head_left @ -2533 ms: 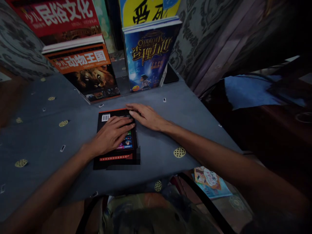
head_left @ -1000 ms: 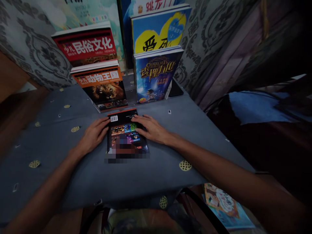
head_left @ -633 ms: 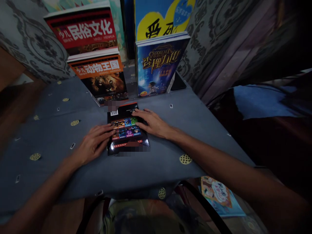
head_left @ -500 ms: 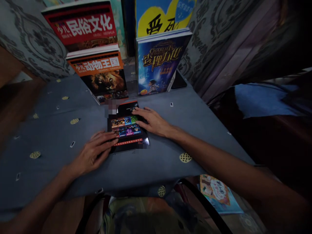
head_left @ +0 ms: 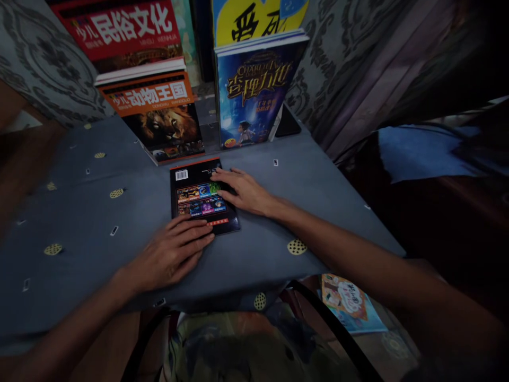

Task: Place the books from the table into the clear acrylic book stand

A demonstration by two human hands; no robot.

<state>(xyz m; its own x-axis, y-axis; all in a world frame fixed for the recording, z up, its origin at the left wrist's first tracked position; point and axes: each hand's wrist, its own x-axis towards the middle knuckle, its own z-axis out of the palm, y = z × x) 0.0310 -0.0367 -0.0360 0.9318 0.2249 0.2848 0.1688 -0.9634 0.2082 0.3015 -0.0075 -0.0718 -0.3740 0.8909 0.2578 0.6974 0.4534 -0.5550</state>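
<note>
A black book [head_left: 201, 197] lies flat on the table, with a white barcode and rows of small coloured pictures facing up. Across its lower left part rests my left hand [head_left: 175, 252], palm down with fingers stretched out, covering the corner nearest me. My right hand [head_left: 246, 195] lies over the book's right edge, fingers extended and a little apart, thumb on the pictures. Neither hand is wrapped round anything.
Behind the book stand an orange book with a lion [head_left: 167, 122], a red book [head_left: 131, 32], a blue book [head_left: 254, 95] and a yellow-and-blue book [head_left: 258, 18]. A dark flat object [head_left: 289, 125] sits beside them. Below the patterned tablecloth [head_left: 79, 212] lies another book [head_left: 352, 302].
My left hand has slid right and toward me, onto the book's lower edge. My right hand keeps its place on the book. The whole view has shifted slightly.
</note>
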